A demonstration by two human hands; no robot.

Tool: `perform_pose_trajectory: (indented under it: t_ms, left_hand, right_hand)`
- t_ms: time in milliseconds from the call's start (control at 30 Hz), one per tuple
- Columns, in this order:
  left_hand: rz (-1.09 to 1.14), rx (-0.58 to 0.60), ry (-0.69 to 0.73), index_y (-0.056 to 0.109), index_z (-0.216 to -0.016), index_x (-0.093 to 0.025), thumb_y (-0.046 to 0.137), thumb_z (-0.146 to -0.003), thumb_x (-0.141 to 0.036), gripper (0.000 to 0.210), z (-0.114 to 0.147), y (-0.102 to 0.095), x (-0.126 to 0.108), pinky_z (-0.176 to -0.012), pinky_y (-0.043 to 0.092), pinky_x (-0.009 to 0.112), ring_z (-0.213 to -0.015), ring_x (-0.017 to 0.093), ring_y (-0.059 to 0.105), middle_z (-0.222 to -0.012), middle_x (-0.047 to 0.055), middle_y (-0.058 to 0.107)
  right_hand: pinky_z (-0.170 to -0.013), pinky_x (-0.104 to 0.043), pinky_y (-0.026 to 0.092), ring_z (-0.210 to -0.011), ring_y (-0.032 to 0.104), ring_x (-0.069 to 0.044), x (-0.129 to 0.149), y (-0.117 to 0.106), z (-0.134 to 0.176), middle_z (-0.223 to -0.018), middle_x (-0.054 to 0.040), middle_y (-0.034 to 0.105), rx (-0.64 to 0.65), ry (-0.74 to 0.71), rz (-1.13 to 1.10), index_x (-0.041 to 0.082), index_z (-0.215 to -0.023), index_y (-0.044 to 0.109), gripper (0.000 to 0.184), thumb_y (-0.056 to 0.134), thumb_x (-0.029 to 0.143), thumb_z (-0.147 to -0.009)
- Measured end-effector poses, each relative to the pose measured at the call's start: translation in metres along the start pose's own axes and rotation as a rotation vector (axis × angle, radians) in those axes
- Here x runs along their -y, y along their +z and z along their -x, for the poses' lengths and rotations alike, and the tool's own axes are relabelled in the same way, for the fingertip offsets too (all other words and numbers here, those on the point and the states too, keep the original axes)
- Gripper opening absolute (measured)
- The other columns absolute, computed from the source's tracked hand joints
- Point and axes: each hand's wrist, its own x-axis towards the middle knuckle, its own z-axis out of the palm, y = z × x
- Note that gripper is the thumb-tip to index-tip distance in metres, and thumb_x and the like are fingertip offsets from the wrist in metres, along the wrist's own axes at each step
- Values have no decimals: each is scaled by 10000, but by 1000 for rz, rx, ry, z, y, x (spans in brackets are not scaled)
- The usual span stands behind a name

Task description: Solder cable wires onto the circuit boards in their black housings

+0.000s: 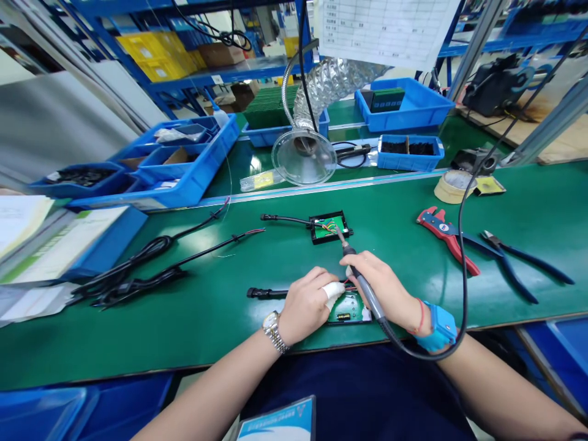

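Note:
My right hand (383, 285) is closed around a soldering iron (367, 288), its tip pointing up and away, over the edge of the farther circuit board. My left hand (310, 303), with a white wrap on one finger, rests over the nearer circuit board (353, 308) in its black case. Its fingers are pinched at thin red wires (351, 284) beside my right fingertips; the exact grip is partly hidden. A black cable (264, 293) with a connector runs under my left hand. Just beyond lies a second cased circuit board (328, 227) with coloured wires and a cable.
Black cables (156, 260) lie left. To the right are red-handled wire strippers (448, 236), cutters (528, 257) and a tape roll (454, 185). A fume extractor funnel (304, 158) hangs above the boards. Blue bins (407, 113) stand behind; the iron's cord (463, 269) loops past my right wrist.

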Motion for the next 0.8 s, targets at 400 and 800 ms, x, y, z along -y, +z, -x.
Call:
perform_pose_trajectory:
  t_ms: [400, 800]
  left_hand:
    - [-70, 210, -190, 584, -844, -174, 539, -801, -153, 66, -16, 0, -12, -700, 412, 334, -801, 200, 492, -871, 41, 577]
    - [219, 83, -310, 615, -843, -176, 558, -809, -181, 67, -15, 9, -6, -693, 435, 299, -735, 169, 547, -786, 33, 614]
  right_hand:
    - [-747, -302, 446, -807, 521, -163, -7, 7, 2, -888, -46, 547, -11, 89, -73, 197, -1088, 476, 288, 458, 90, -821]
    - [-861, -324, 463, -975, 558, -195, 9, 1, 36, -1097, -86, 554, -184, 163, -128, 203, -1185, 413, 415, 571, 211, -801]
